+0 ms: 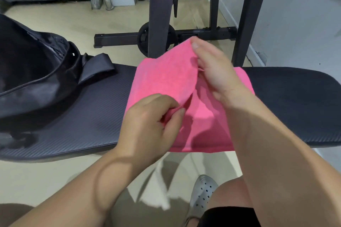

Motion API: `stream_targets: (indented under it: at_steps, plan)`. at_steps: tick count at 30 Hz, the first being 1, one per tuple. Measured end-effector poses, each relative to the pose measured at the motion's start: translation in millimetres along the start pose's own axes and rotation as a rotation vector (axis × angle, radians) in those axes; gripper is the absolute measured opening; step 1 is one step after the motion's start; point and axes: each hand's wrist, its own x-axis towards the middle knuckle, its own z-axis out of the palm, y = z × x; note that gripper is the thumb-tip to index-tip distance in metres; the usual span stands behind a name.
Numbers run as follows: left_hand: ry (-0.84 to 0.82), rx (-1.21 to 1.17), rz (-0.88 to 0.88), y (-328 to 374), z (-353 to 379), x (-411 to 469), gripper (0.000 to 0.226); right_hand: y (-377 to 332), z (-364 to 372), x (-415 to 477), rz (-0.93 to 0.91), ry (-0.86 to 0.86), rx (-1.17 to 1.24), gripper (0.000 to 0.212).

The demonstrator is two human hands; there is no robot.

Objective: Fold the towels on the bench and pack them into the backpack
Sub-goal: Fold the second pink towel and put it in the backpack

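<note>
A pink towel [166, 77] lies across the middle of the black padded bench [83, 116]. Its left part is lifted and curls over the flat right part. My left hand [149, 125] pinches the near edge of the lifted flap. My right hand [215, 70] pinches the far corner of the same flap, raised above the bench. A black backpack [31, 79] rests on the left end of the bench, its opening facing right and a strap [97, 66] trailing toward the towel.
Dark metal uprights and a base bar of a weight rack [158, 14] stand just behind the bench, with a round weight plate [144, 37] at floor level. A white wall runs along the right. My knee and a grey clog [203, 193] are below the bench's near edge.
</note>
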Motion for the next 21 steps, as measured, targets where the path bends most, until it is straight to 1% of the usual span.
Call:
stream_targets:
  at_steps: [2,4,5,8,10,11,14,15,17,21]
  plan:
    - [-0.040,-0.064,0.027,16,14,7,0.013,-5,-23,-4,0.015,0.071,0.042,0.029]
    - [-0.142,-0.087,0.048,27,40,8,0.015,0,-46,-7,0.053,0.117,-0.013,0.030]
    - [-0.198,-0.090,0.054,30,54,5,0.015,6,-56,-9,0.077,0.125,-0.083,0.029]
    - [-0.358,-0.049,0.032,28,94,-7,0.014,25,-78,-18,0.149,0.099,-0.310,0.016]
    - [-0.451,-0.010,0.021,23,112,-14,0.016,34,-86,-20,0.193,0.130,-0.350,0.019]
    - [-0.468,-0.004,0.021,21,116,-16,0.017,36,-88,-20,0.207,0.146,-0.333,0.023]
    - [-0.450,-0.028,0.022,23,114,-15,0.015,35,-86,-18,0.177,0.140,-0.330,0.028]
    - [-0.430,-0.040,0.027,25,111,-12,0.014,34,-84,-18,0.146,0.128,-0.341,0.036]
    - [-0.367,-0.053,0.030,31,102,-6,0.015,27,-82,-18,0.103,0.118,-0.267,0.047]
    - [-0.178,-0.069,0.018,49,90,12,0.021,6,-86,-19,0.015,0.201,-0.109,0.043]
